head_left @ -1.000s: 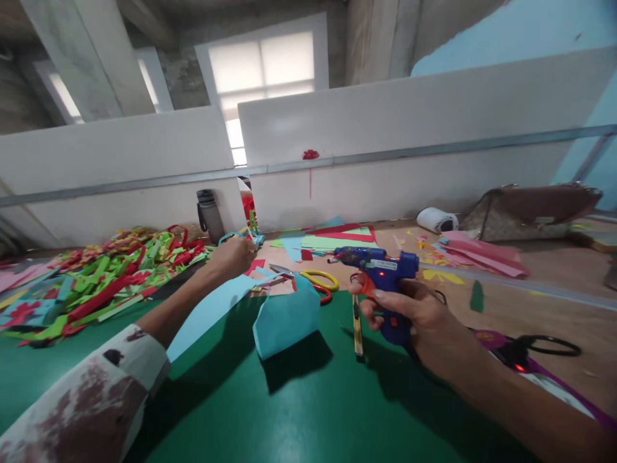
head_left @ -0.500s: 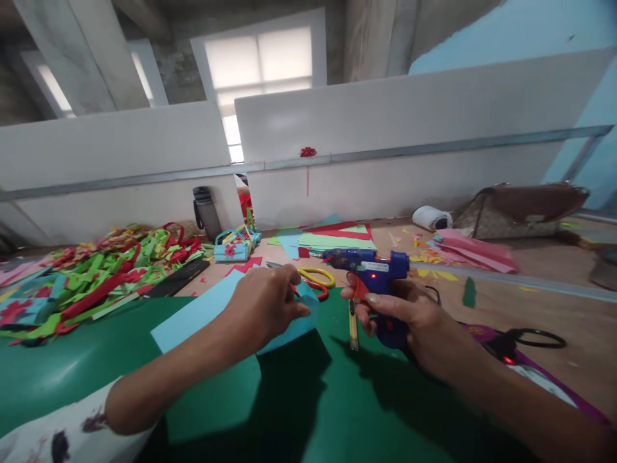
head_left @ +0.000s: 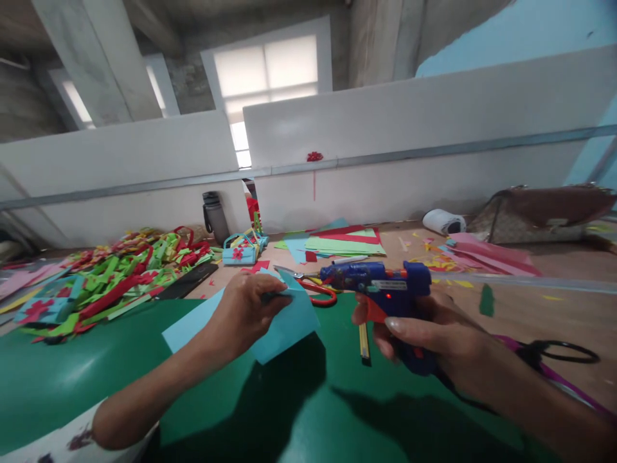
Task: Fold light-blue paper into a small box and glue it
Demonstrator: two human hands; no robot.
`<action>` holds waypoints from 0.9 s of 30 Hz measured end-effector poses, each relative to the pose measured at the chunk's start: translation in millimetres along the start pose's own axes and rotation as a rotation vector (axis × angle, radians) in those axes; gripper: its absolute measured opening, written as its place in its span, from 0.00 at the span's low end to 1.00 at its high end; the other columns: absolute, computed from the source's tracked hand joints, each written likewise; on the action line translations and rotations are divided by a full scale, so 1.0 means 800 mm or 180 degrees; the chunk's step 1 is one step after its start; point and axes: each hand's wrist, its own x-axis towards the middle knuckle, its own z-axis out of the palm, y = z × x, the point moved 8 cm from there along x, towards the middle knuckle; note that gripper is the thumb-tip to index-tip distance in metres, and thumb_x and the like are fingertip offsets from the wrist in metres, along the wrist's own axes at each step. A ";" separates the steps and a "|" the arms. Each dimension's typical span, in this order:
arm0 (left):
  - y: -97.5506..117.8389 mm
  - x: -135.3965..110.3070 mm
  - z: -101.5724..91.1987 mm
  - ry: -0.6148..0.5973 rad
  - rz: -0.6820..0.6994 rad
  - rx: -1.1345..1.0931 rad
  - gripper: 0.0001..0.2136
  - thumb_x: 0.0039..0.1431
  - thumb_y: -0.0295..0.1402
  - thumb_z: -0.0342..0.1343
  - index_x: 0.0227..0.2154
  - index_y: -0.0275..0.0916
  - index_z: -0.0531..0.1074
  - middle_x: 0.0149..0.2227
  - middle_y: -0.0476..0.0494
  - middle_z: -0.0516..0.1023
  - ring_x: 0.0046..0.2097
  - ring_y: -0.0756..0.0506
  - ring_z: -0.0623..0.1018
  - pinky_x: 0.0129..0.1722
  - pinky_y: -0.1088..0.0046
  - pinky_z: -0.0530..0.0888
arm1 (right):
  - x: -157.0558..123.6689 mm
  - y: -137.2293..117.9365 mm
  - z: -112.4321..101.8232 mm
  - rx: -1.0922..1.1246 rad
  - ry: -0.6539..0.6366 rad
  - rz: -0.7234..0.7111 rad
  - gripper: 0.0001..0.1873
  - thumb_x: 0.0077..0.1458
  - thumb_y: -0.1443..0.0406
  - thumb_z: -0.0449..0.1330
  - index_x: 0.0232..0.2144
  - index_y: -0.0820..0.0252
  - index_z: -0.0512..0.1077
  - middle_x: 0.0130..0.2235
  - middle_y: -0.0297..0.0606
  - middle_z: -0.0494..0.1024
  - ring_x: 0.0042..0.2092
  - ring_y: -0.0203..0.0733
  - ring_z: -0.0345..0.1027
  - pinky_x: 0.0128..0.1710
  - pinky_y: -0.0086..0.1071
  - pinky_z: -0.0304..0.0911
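Green tabletop [head_left: 48,366], folded blue paper [head_left: 292,325] between hands [head_left: 241,312] [head_left: 434,334]

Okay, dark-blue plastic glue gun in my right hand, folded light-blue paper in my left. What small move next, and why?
I'd probably ease the dark-blue glue gun leftward, toward the upper part of the light-blue paper: your left hand pinches it there, and your right hand aims the gun's nozzle that way.

Glue gun [head_left: 378,278] right of folded paper [head_left: 288,321]
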 end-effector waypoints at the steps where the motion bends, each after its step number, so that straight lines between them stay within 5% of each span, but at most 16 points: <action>1: -0.001 -0.001 -0.001 0.0031 0.0062 0.0067 0.04 0.53 0.28 0.57 0.24 0.39 0.73 0.25 0.49 0.77 0.29 0.48 0.74 0.30 0.73 0.68 | -0.001 -0.001 0.000 -0.0126 -0.0015 -0.0011 0.17 0.49 0.55 0.60 0.38 0.60 0.73 0.24 0.36 0.74 0.26 0.36 0.65 0.23 0.27 0.55; 14: 0.037 -0.034 -0.003 0.0816 0.1432 0.1001 0.07 0.57 0.23 0.51 0.27 0.38 0.70 0.25 0.49 0.75 0.29 0.48 0.70 0.45 0.60 0.63 | -0.009 -0.012 0.012 -0.0948 -0.0101 0.0033 0.08 0.50 0.61 0.58 0.29 0.60 0.73 0.20 0.32 0.68 0.23 0.34 0.59 0.22 0.27 0.54; 27: 0.045 -0.041 0.010 0.0675 0.1637 0.1401 0.10 0.61 0.23 0.45 0.28 0.36 0.70 0.26 0.47 0.74 0.32 0.47 0.69 0.49 0.57 0.61 | -0.005 0.003 0.011 -0.1505 -0.0294 0.0375 0.15 0.52 0.54 0.56 0.28 0.61 0.70 0.21 0.30 0.63 0.24 0.32 0.55 0.22 0.26 0.51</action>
